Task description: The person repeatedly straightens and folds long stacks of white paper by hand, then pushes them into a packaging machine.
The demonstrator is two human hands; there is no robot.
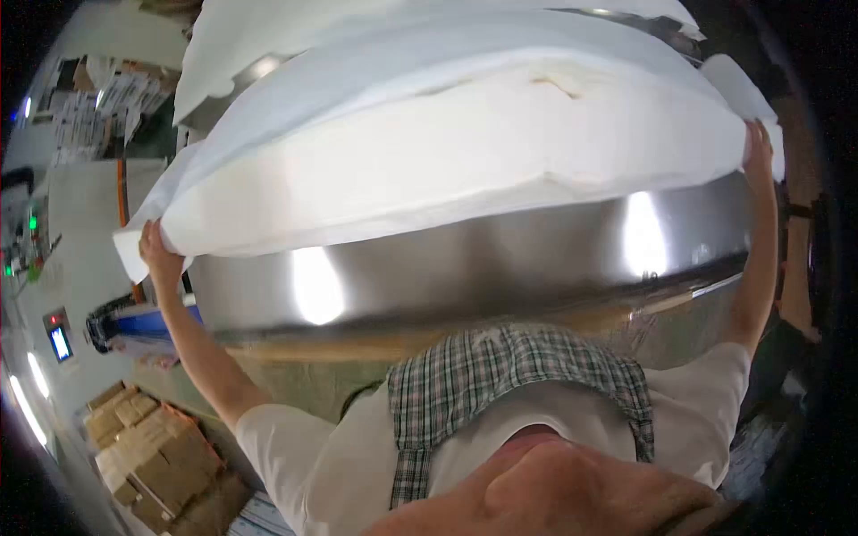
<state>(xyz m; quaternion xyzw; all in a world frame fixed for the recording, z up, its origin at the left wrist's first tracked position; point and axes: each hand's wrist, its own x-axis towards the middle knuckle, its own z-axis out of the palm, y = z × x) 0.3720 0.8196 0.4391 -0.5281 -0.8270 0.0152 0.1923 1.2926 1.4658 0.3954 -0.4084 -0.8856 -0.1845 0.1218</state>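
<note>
A long, thick white sheet (500,134), soft and apparently layered or folded, stretches in front of me between both hands. My left hand (159,255) is closed on its left end, where a loose white flap hangs past the fingers. At the far right, my right hand (760,147) grips the other end, with another flap sticking out behind it. Small creases and a yellowish line mark the sheet near its upper middle. The sheet lies over or just above a shiny metal table (474,268); I cannot tell whether it touches. My fingertips are partly hidden by the material.
More white material (241,45) covers the far side of the metal surface. Stacked cardboard boxes (156,456) stand on the floor at lower left. A small lit control panel (59,338) is at the left, and papers (98,103) hang at upper left.
</note>
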